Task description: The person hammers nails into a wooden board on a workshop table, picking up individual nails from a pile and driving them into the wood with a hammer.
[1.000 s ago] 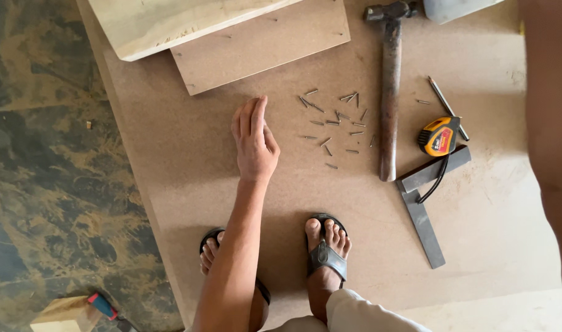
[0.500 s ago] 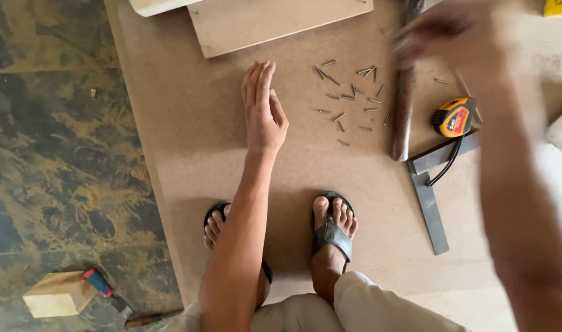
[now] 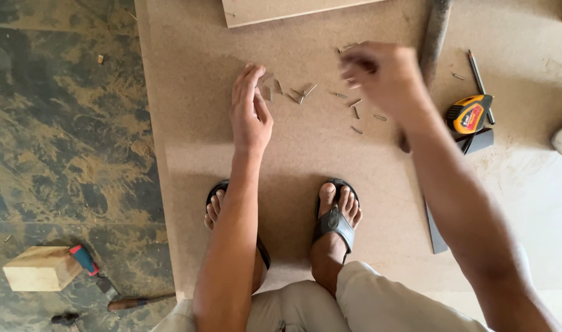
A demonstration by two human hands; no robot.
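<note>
Scattered nails [image 3: 348, 104] on a brown board [image 3: 188, 123] laid on the floor, lying between the two hands and every which way, no shared long axis. Right hand [image 3: 379, 77] blurred, hovering right over the right part of the scatter, fingers curled as if pinching; whether anything is held, impossible to tell. Left hand [image 3: 250, 110] flat, fingers together and extended, edge-on at the left end of the scatter, holding nothing; nearest nails just right of its fingertips. Both hands about equally close to the nails. Nails short, thin, dull grey metal. Farther right: hammer handle [image 3: 434, 31] running far to near, yellow tape measure [image 3: 470, 114], pencil [image 3: 479, 77], steel square [image 3: 434, 230]. Sandalled feet [image 3: 336, 215] near, on the board. Wood block [image 3: 41, 268] on the floor at left.
</note>
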